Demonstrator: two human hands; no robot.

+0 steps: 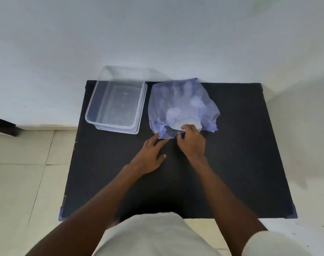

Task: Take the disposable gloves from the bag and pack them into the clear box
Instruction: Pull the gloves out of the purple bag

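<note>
A thin purple-blue plastic bag point(183, 106) lies on the black table point(240, 154), its mouth facing me. Pale disposable gloves point(177, 115) show through it as a whitish lump. My right hand point(191, 141) is at the bag's mouth, fingers curled and pinching the bag's near edge. My left hand point(151, 156) lies flat with fingers spread, fingertips touching the bag's near-left edge. The clear box point(116, 106) stands open and empty to the left of the bag, with its clear lid point(128, 72) leaning behind it against the wall.
The table stands against a white wall point(157, 34). Its left and near edges drop to a tiled floor point(24, 172). A dark piece of furniture point(4, 126) juts in at the far left.
</note>
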